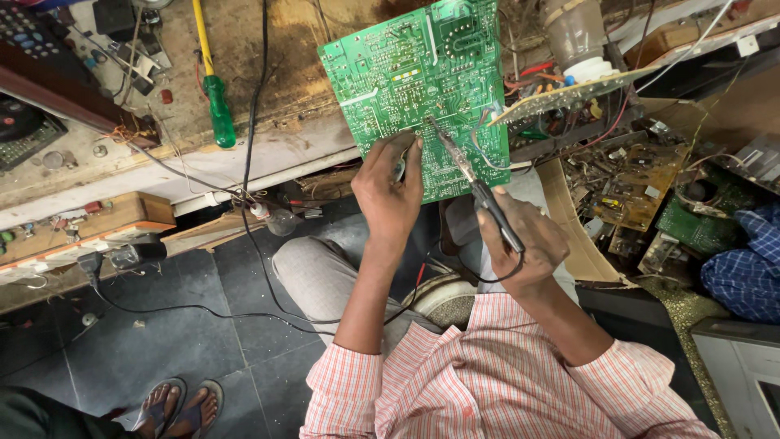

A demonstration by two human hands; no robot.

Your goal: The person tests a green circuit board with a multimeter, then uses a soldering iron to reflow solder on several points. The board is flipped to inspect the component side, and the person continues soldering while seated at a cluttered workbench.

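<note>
- I look down at a messy work spot: a worn counter (pixel 244 154) sits past my hands, and a dark tile floor (pixel 187 325) lies under them.
- A screwdriver with a green handle (pixel 218 106) lies on the counter, far to the left of my left hand.
- Old circuit boards in a cardboard box (pixel 626 187) sit to the right of my right hand, with a blue checked cloth (pixel 751 260) farther right.
- Someone else's feet in sandals (pixel 179 406) are on the floor, low and to the left.
- The green circuit board (pixel 422 89) stands tilted just above both hands, its top leaning on the counter.
- My left hand (pixel 390 191) reaches up, its grip closed on the bottom edge of the green circuit board.
- My right hand (pixel 524 248) is bent at the wrist, its grip wrapped tight around the soldering iron (pixel 479 187).
- The iron's tip touches the board, just right of my left hand.
</note>
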